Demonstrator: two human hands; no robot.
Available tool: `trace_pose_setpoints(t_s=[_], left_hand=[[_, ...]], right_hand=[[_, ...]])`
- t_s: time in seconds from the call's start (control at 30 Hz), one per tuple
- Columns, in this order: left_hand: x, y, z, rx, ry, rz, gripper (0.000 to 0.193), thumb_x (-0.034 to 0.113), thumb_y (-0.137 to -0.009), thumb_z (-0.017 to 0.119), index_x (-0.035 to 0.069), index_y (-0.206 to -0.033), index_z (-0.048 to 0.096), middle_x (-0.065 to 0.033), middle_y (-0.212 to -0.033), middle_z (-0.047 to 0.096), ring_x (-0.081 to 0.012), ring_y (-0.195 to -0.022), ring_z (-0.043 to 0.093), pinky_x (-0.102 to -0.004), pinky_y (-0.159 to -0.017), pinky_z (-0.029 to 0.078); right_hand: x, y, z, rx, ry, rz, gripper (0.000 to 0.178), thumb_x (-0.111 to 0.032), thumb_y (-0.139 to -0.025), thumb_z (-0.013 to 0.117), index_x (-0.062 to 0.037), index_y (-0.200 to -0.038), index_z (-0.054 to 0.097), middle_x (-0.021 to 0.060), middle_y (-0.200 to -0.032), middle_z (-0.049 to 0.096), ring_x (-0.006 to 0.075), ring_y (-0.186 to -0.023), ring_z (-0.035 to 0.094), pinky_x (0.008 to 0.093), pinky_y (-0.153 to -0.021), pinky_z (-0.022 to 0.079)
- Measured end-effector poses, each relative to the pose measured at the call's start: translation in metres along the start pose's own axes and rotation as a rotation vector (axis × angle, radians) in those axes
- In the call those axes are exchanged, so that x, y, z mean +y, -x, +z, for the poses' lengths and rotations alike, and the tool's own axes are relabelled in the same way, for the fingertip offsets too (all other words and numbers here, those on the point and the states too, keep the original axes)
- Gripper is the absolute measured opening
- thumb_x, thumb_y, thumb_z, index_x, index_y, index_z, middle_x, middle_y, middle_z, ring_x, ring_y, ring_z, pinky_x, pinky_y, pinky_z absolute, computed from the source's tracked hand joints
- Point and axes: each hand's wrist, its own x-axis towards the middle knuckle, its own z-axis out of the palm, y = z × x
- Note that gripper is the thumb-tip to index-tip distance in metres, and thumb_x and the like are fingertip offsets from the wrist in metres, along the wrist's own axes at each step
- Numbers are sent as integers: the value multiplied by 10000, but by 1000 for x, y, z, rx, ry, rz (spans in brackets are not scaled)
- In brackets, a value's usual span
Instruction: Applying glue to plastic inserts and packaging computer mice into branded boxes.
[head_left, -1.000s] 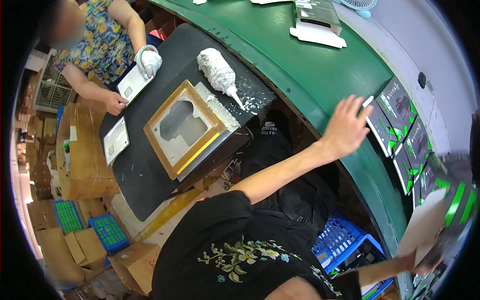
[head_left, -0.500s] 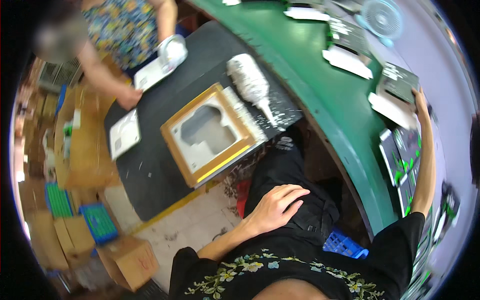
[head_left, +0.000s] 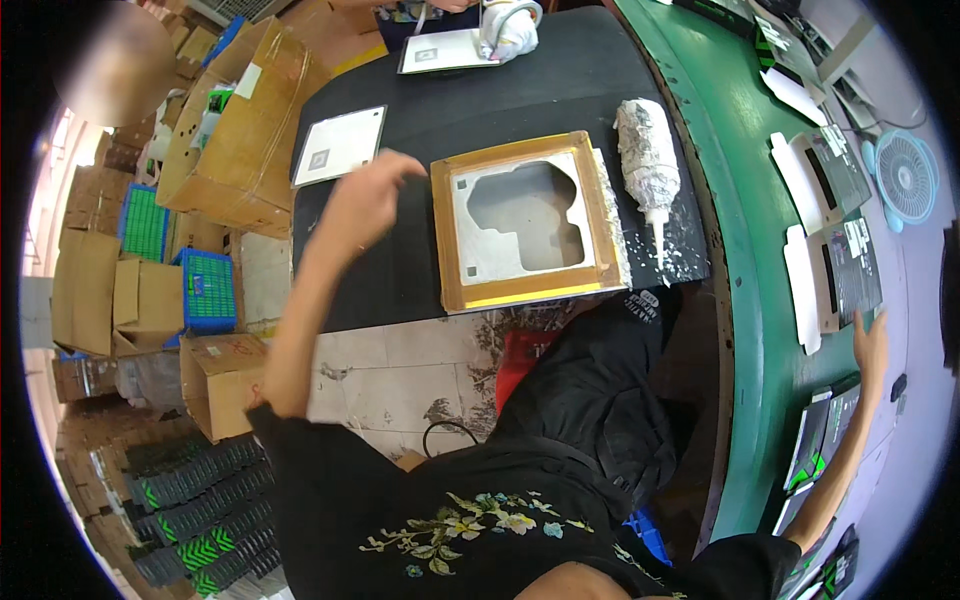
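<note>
My left hand (head_left: 368, 205) hangs over the black tabletop, slightly blurred, its fingers partly stretched toward the left edge of a brown-taped frame (head_left: 445, 225) and nothing seen in them. That frame surrounds a white stencil-like sheet (head_left: 495, 255) with a grey irregular window. Just left of the hand lies a white card (head_left: 340, 145) with a small square print. At the far right my right hand (head_left: 872, 350) is by the lower corner of a dark flat carton with white flaps (head_left: 850, 270); its fingertips are apart at the carton's edge.
A white-smeared bottle (head_left: 648, 155) with a nozzle lies right of the frame. Across the black table (head_left: 450, 110), a co-worker's hand is by a white card (head_left: 445, 50) and a whitish cloth bundle (head_left: 510, 30). More cartons and a blue fan (head_left: 903, 178) line the green bench (head_left: 690, 90).
My left hand has risen from my lap to above the black table, beside the taped frame. The view has turned left; my right hand stays by the dark carton.
</note>
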Motion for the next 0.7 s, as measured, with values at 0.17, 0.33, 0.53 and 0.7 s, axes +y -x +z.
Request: trace_pose_setpoints(t_s=[0.17,0.33,0.53,0.7], left_hand=[[-138,-27,-43,-222,-890,191,356,-1,-785,578,170,-1088,657,-62,-1262,579,-272,-1273,471,-436,-1058,386],[-144,-72,-59,-598,-1316,374,250,182,-767,688,206,-1016,693,-48,-1288,548,-238,-1320,429,-471,-1103,320],[-95,-34,-160,-225,-934,274,202,138,-791,676,63,-975,639,-140,-891,668,-328,-853,660,-395,-732,517],[-29,30,-152,176,-620,-74,135,139,-894,649,65,-988,588,-87,-854,697,-238,-750,671,-335,-623,494]], right_hand=[[-271,5,-167,49,-898,-332,614,58,-791,647,-107,-1373,538,124,-1057,638,204,-844,578,333,-848,486],[-369,35,-206,-189,-1007,-652,575,137,-723,620,-37,-1271,601,138,-810,629,230,-771,643,359,-776,512],[-408,1,-166,-534,-1215,-355,449,-276,-913,645,51,-1218,613,211,-889,710,225,-851,708,326,-745,537],[-472,-30,-126,-477,-891,-479,998,-755,-767,588,129,-1229,543,288,-1085,663,373,-1064,646,411,-911,496]])
